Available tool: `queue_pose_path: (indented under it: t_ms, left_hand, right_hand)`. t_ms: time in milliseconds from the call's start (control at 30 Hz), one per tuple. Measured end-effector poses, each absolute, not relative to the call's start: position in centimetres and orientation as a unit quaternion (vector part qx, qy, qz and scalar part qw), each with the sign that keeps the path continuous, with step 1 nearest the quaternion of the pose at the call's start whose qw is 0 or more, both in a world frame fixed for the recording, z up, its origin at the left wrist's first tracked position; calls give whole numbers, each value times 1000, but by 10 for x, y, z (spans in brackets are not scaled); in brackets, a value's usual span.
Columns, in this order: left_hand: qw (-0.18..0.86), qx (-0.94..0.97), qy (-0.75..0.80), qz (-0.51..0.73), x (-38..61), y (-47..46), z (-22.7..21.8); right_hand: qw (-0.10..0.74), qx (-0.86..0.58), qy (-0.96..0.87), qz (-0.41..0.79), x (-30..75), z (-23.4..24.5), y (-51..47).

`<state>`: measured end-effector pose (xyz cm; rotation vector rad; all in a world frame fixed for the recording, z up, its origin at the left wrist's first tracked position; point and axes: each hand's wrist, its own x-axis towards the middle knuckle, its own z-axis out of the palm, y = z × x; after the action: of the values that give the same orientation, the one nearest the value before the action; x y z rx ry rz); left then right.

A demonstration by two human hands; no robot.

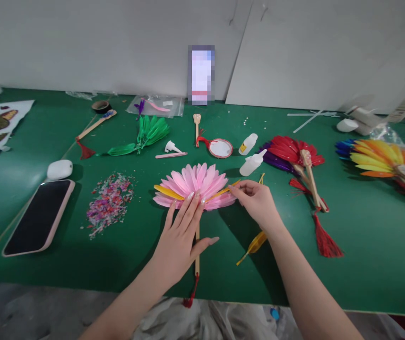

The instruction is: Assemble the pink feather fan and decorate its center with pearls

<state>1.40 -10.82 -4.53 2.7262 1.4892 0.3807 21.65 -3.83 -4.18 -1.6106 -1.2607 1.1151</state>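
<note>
A pink feather fan [195,182] with a wooden handle and a red tassel lies on the green table [365,245] in front of me. My left hand [183,231] rests flat on its lower part, fingers spread and pressing the feathers. My right hand [255,198] pinches a yellow feather [228,190] at the fan's right edge. Another yellow feather [167,191] lies on the fan's left side. A loose yellow feather [254,245] lies under my right forearm.
Two white glue bottles [252,163] stand behind the fan. A red and purple fan [294,153] and a multicoloured fan [379,158] lie right. Left are a phone [39,215], a white case [59,169], feather scraps [108,200] and green feathers [149,132].
</note>
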Motion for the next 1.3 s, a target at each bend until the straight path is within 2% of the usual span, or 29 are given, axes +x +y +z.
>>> queue_pose_path:
  t_ms: [333, 633, 867, 1300]
  left_hand:
    - [15, 868, 480, 126, 14, -108, -47]
    - [15, 868, 478, 134, 15, -108, -46]
    - [3, 870, 478, 118, 15, -108, -46]
    - [8, 868, 484, 112, 15, -108, -48]
  right_hand:
    - [384, -616, -507, 465, 215, -40, -40]
    - [357, -681, -523, 368, 213, -43, -35]
    - [403, -629, -486, 453, 212, -52, -32]
    - [393, -622, -489, 469, 218, -43, -40]
